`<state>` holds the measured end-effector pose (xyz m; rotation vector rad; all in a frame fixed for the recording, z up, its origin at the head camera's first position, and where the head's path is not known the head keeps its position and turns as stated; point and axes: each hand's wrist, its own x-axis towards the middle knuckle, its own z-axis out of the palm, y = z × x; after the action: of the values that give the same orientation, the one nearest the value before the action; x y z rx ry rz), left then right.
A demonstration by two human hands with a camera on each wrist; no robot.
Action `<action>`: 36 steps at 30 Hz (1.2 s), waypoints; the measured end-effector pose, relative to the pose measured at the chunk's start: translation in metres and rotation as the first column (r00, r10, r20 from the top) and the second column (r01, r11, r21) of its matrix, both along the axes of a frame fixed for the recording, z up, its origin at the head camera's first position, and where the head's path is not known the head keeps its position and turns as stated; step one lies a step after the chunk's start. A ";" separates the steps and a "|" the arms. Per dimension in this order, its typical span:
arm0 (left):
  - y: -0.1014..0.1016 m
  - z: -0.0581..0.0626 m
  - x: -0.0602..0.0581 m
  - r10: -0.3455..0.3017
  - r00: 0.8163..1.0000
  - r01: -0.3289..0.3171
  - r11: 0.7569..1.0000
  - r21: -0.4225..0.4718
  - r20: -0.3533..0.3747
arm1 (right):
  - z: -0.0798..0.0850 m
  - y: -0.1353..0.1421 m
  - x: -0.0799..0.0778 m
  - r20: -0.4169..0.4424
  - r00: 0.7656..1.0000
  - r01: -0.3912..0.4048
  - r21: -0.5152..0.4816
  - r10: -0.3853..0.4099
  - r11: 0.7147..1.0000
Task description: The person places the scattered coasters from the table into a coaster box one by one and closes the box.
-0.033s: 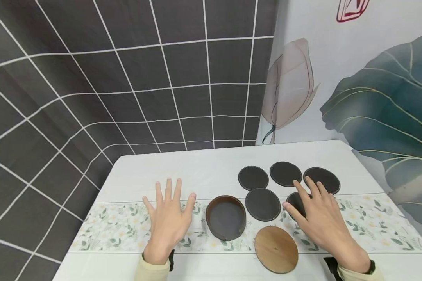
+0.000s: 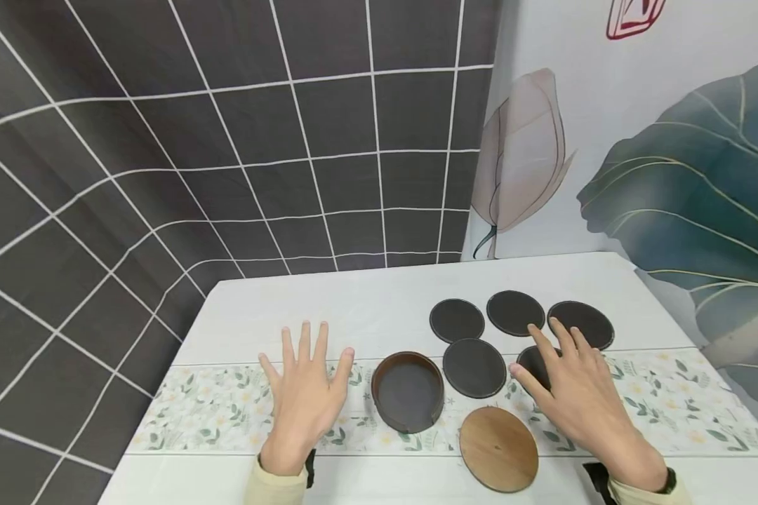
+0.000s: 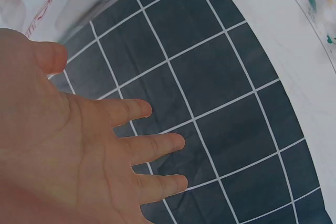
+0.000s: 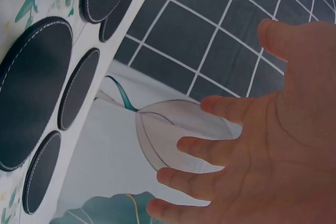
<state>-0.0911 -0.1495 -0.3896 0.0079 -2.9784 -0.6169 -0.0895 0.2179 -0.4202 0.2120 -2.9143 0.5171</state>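
My left hand [image 2: 308, 403] is spread flat with its fingers apart, held over the table to the left of the round brown holder [image 2: 439, 389]. Nothing is in its palm in the left wrist view. My right hand [image 2: 577, 396], also spread and holding nothing, hovers at the right and partly hides a black round coaster [image 2: 530, 365]. Several more black coasters with pale stitched edges lie flat around there, among them one beside the holder [image 2: 474, 368] and one at the back [image 2: 515, 313]. A round wooden disc [image 2: 498, 449] lies in front of them.
The white table [image 2: 328, 305] has a floral strip [image 2: 208, 407] running across it. Behind and at the left hangs a dark cloth with a white grid [image 2: 328, 182]. A pale curtain with a large leaf print [image 2: 688, 182] hangs at the right.
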 end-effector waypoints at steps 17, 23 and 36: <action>0.000 -0.006 -0.001 -0.023 0.999 0.025 0.999 0.047 -0.044 | -0.002 -0.003 -0.002 -0.006 1.000 -0.004 0.007 0.004 1.000; 0.000 -0.013 -0.007 -0.074 0.997 0.071 0.965 0.252 0.000 | -0.006 0.004 -0.006 -0.019 1.000 -0.006 0.013 0.006 1.000; -0.008 -0.042 -0.026 -0.092 0.991 0.023 0.830 0.558 0.096 | -0.020 0.026 -0.017 0.002 1.000 0.015 0.042 -0.015 0.999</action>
<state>-0.1168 -0.1573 -0.4316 -0.0012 -2.7880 -1.5204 -0.1063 0.2438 -0.4401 0.1954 -2.9290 0.4545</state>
